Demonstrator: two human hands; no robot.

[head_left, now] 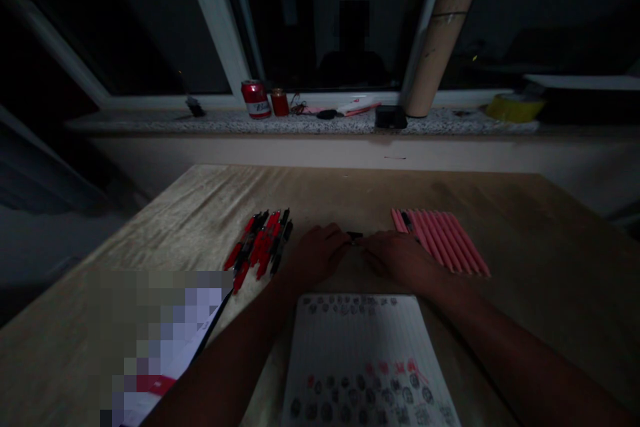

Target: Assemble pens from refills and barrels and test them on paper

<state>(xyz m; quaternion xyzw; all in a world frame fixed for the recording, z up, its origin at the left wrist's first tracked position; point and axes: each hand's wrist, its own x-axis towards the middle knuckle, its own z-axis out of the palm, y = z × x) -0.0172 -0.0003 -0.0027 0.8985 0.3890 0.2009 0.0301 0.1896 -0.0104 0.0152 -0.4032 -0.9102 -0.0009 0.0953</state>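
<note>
Above the notebook, my left hand (320, 252) and my right hand (395, 252) face each other, fingers closed on the two ends of a black pen (355, 236). Only its dark middle shows; the fingers cover the rest. Just left of my left hand lies a group of red and black pens (260, 243). To the right of my right hand, several pink pens or pencils (445, 240) are lined up side by side, a black pen among them. A lined notebook (367, 340) with black and red scribbled marks lies open below my hands.
A partly blurred white sheet or device (200, 320) lies at the table's left. On the windowsill (200, 121) behind stand a red can (256, 100), a red jar (279, 102), a black box (391, 117), a tall cardboard tube (440, 53) and a yellow tape roll (515, 109).
</note>
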